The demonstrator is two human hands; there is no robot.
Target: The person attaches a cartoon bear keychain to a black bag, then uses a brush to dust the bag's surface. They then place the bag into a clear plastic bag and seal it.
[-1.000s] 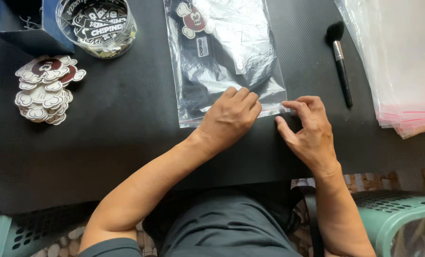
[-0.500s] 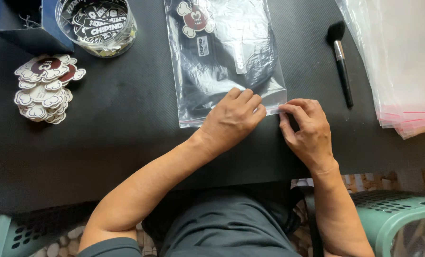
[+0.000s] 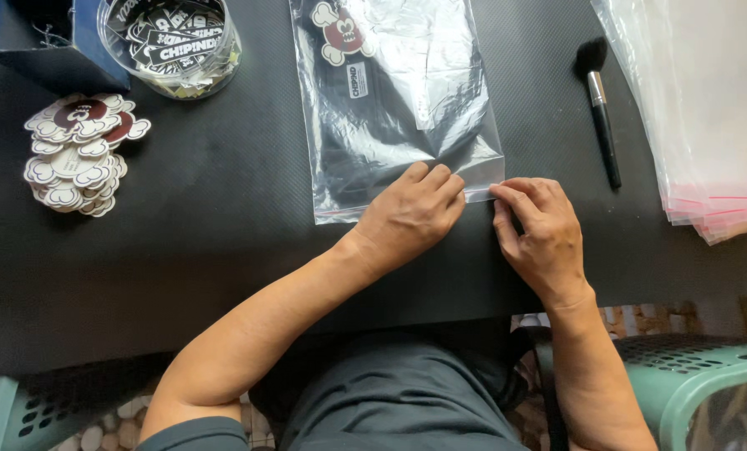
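I read the left hand as lying flat, its grip spread wide and holding nothing, pressing the near edge of the clear plastic bag onto the black table. The bag extends directly away from both hands, long axis running near-to-far, open end nearest my body and printed end pointing away. The right hand touches the bag's near right corner, its grip narrowed to a pinch on the flap edge.
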